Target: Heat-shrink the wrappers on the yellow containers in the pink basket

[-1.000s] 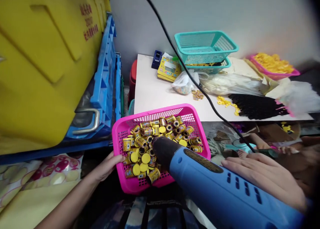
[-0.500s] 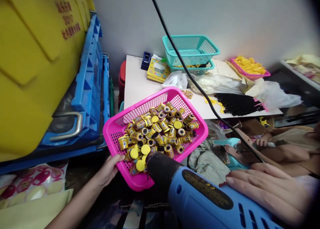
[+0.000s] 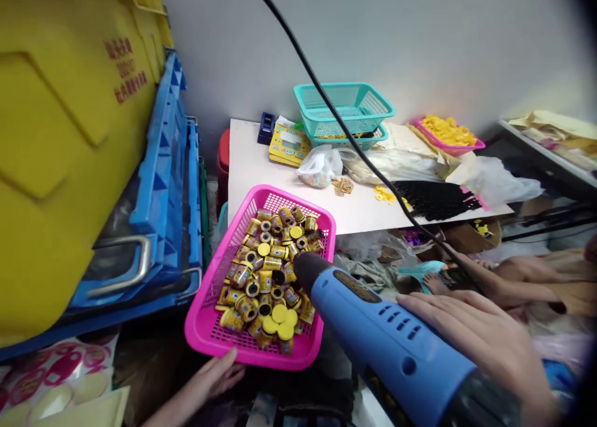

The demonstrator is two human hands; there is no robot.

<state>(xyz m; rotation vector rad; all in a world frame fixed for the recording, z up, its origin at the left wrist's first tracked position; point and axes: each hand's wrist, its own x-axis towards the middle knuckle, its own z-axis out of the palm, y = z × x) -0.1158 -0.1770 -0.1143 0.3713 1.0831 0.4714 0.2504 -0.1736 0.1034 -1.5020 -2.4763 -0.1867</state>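
Observation:
A pink plastic basket [image 3: 202, 315] holds a heap of small yellow-brown labelled jars [image 3: 273, 262]. Some have yellow lids showing; others turn dark round openings outward. My left hand [image 3: 217, 374] grips the basket's near rim, thumb against the edge and fingers partly hidden below. In my right hand [image 3: 480, 334] is a blue heat gun [image 3: 373, 324], with the fingers lying over its body. Its black nozzle points at the right part of the heap, over the jars. The handle is hidden.
A black cord [image 3: 326, 97] hangs across the view. On the white table [image 3: 242, 160] are teal baskets [image 3: 345, 107], a yellow box [image 3: 289, 146], a plastic bag [image 3: 321, 166] and black strips [image 3: 420, 197]. Blue and yellow crates [image 3: 158, 166] stand left. Another person's arm [image 3: 504, 284] shows at right.
The basket has turned and shifted left, its near end now lower. My left hand moved down with it. The heat gun has swung, its nozzle further up and right over the jars.

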